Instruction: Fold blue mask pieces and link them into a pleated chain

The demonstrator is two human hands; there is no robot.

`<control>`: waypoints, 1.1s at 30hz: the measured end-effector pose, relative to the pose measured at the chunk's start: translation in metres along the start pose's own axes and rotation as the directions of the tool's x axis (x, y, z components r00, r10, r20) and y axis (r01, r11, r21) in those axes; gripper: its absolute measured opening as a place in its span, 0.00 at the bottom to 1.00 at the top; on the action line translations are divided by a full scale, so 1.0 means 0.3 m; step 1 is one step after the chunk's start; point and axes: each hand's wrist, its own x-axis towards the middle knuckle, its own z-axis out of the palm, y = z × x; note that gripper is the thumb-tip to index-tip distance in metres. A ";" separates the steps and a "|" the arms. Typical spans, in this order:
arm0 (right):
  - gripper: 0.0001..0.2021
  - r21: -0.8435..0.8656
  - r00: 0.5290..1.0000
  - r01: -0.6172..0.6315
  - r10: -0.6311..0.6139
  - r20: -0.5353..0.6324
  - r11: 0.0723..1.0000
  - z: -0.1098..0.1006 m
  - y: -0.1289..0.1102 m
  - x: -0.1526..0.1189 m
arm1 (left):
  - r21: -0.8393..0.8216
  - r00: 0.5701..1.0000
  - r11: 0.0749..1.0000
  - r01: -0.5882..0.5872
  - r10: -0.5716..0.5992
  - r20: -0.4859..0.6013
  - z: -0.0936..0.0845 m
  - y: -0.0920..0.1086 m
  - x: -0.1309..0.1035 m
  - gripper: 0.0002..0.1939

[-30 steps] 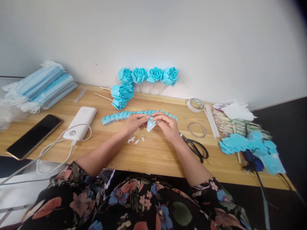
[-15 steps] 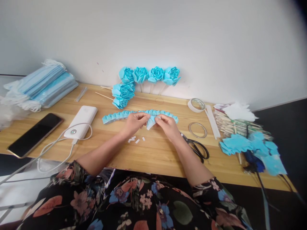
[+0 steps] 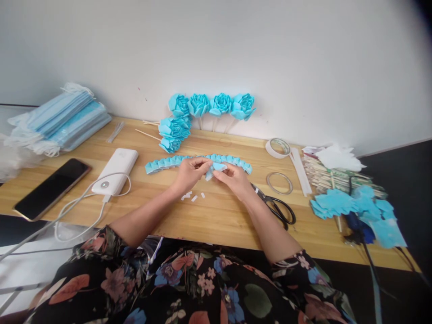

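Between my two hands is a small piece of light blue fabric [image 3: 218, 167], partly folded. My left hand [image 3: 191, 173] pinches its left side between thumb and fingers. My right hand [image 3: 235, 179] grips the right side, the thumb in front and the fingers behind. Just beyond the hands, a curved row of folded blue pieces [image 3: 162, 164] lies on the wooden table [image 3: 189, 220]. Several white paper scraps [image 3: 194, 198] lie below the hands. Black-handled scissors [image 3: 280, 209] rest beside my right forearm, their blades partly hidden.
Several blue flowers on sticks [image 3: 199, 105] stand by the wall. To the left are face masks [image 3: 64, 119], a phone [image 3: 52, 189] and a cabled power bank [image 3: 116, 171]. Tape [image 3: 270, 148], a thin ring [image 3: 280, 192], sticks [image 3: 317, 173] and blue fabric pieces [image 3: 332, 202] sit right.
The blue piece has been folded over at its upper right, and my right thumb has shifted left and down on it. The view has moved slightly.
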 end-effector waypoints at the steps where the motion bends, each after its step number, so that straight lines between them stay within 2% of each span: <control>1: 0.14 -0.013 1.000 0.007 -0.007 0.000 1.000 0.000 0.004 0.000 | 0.005 1.000 1.000 -0.001 0.001 -0.001 0.001 0.001 -0.001 0.14; 14: 0.14 -0.023 0.987 0.099 -0.101 -0.126 0.995 -0.023 0.025 0.016 | 0.009 0.999 1.000 0.001 -0.002 0.037 0.006 -0.023 0.008 0.16; 19: 0.16 -0.074 0.988 0.098 -0.106 -0.112 0.992 -0.029 0.026 0.012 | 0.033 0.996 0.999 0.003 -0.005 0.085 0.004 -0.028 0.010 0.17; 24: 0.17 -0.128 0.987 0.112 -0.124 -0.098 0.985 -0.026 0.027 0.008 | 0.044 0.997 0.999 -0.005 0.002 0.077 0.001 -0.035 0.013 0.18; 33: 0.15 0.015 0.994 0.076 -0.074 -0.079 0.997 -0.020 0.011 0.013 | 0.004 0.997 1.000 0.012 -0.013 0.073 -0.003 -0.041 0.015 0.20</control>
